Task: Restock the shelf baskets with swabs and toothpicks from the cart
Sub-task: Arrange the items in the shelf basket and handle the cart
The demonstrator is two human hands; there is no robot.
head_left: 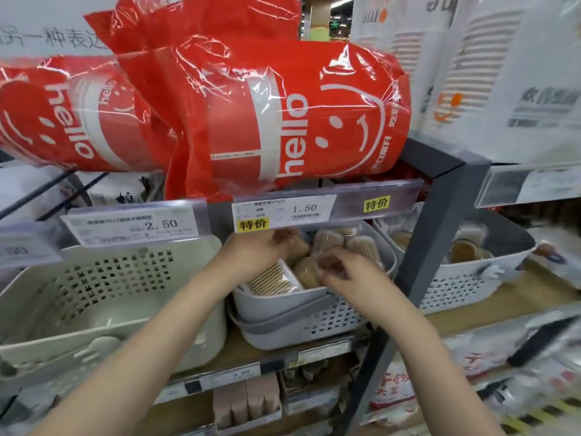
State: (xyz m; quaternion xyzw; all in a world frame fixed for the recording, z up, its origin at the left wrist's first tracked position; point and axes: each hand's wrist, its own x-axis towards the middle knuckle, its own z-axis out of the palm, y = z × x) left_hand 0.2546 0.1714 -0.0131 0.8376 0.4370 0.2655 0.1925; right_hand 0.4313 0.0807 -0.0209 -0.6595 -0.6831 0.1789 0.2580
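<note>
A grey perforated basket (301, 322) sits in the middle of the shelf, filled with round toothpick tubs (327, 240) and a flat clear box of toothpicks (270, 280). Both my hands are inside it. My left hand (261, 247) reaches in from the left under the price tag, its fingers around a tub at the back. My right hand (342, 275) hovers over the front right of the basket, fingers curled round a clear round tub (328, 265). The picture is blurred around the fingers.
An empty cream basket (103, 309) stands to the left. A white basket (465, 284) with more tubs sits right of a grey shelf post (430, 240). Red "hello" bags (267, 111) overhang the shelf above. Price tags (283, 212) hang along the edge.
</note>
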